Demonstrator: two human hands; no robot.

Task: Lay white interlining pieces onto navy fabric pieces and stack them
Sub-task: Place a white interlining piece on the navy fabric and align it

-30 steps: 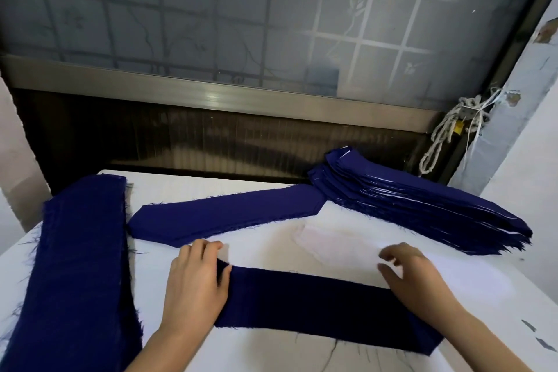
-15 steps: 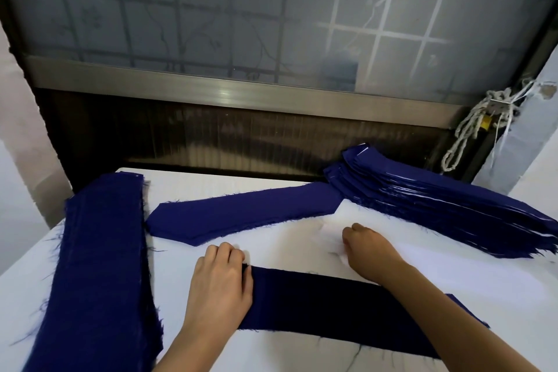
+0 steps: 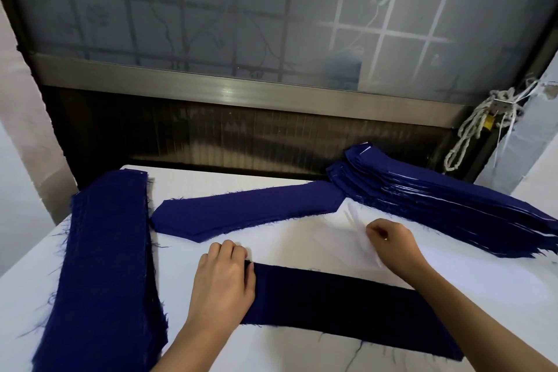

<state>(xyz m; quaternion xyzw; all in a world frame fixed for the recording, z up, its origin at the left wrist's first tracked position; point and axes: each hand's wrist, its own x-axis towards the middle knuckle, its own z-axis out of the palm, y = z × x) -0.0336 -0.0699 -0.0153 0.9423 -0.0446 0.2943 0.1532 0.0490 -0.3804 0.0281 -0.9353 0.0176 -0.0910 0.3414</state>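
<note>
A navy fabric strip [image 3: 347,308] lies flat across the near part of the white table [image 3: 290,353]. My left hand [image 3: 223,278] rests on the strip's left end, its fingers pressing it down. My right hand [image 3: 389,243] pinches the left end of a thin white interlining piece [image 3: 353,235], which lifts off a pile of white interlining [image 3: 471,275] just behind the strip. A pointed navy piece [image 3: 241,211] lies further back, in the middle of the table.
A tall stack of navy strips [image 3: 108,266] runs along the table's left side. A fanned stack of navy pieces layered with white [image 3: 437,202] sits at the back right. Behind stand a frosted window [image 3: 241,15] and a hanging rope [image 3: 477,130].
My right hand slid left along the white pile, from the strip's right part to the interlining's left end, and lifted that end. My left hand stayed on the strip.
</note>
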